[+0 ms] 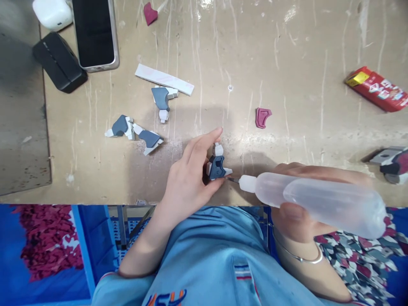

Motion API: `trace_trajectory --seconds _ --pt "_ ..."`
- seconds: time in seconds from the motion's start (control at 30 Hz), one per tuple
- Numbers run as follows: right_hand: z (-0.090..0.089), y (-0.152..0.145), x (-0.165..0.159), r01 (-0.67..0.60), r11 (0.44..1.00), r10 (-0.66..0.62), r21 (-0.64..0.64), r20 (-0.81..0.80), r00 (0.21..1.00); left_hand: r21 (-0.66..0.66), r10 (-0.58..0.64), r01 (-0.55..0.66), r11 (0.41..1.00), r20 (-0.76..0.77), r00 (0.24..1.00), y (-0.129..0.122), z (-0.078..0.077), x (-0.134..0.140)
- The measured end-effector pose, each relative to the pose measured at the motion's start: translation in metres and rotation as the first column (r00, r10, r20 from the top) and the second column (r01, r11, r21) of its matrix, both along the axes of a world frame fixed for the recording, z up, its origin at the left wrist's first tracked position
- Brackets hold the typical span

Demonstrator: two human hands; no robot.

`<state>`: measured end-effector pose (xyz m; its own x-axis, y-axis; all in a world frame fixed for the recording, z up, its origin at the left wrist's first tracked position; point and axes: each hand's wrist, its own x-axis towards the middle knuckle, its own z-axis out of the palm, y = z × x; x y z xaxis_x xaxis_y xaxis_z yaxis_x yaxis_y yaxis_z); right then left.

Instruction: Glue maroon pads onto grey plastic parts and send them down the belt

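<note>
My left hand (191, 172) is closed around a small blue-grey and white plastic part (217, 166) at the table's front edge, with a recess in its blue-grey piece facing up. In my right hand (295, 214) lies a translucent squeeze bottle (331, 202) with a white cap and thin needle tip. The needle tip reaches the lower edge of the part, beside my left thumb; whether they touch I cannot tell. Three similar blue-grey and white parts (161, 98) lie to the left. A maroon piece (263, 117) with a raised rim rests up and to the right.
At the upper left are a phone (94, 34), a black box (60, 62) and a white case (53, 13). A white strip (164, 79), another maroon piece (150, 13) and a red packet (378, 88) lie on the table (302, 55). Blue bins (95, 246) of parts stand below.
</note>
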<state>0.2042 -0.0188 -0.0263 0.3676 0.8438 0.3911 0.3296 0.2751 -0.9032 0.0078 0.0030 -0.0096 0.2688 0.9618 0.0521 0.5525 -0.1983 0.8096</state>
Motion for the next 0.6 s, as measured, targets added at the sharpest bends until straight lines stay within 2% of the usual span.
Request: trace_trajectory --seconds 0.13,0.23,0.4,0.47,0.53,0.6 --pt "-0.004 -0.003 0.002 0.053 0.998 -0.054 0.042 0.009 0.999 -0.025 0.004 -0.005 1.0 -0.049 0.999 0.001 0.0 0.001" --pt "-0.008 -0.002 0.003 0.071 0.994 -0.076 0.088 0.061 0.995 -0.008 0.005 -0.005 1.0 -0.017 1.0 0.0 0.0 0.0" --pt "-0.012 0.004 0.006 -0.055 0.979 0.015 0.198 0.2 0.98 -0.014 0.01 -0.01 1.0 -0.012 1.0 -0.001 -0.002 -0.001" --pt "-0.012 0.003 0.006 -0.028 0.983 -0.014 0.183 0.224 0.974 -0.013 0.014 -0.014 1.0 -0.01 1.0 -0.001 -0.003 -0.001" --pt "-0.01 0.0 0.004 0.052 0.992 -0.076 0.115 0.218 0.973 -0.004 0.012 -0.012 1.0 0.007 1.0 -0.002 -0.003 -0.001" --pt "-0.008 -0.003 0.0 0.068 0.997 -0.074 0.039 0.188 0.979 0.006 0.005 -0.005 1.0 0.024 1.0 -0.002 -0.003 -0.002"
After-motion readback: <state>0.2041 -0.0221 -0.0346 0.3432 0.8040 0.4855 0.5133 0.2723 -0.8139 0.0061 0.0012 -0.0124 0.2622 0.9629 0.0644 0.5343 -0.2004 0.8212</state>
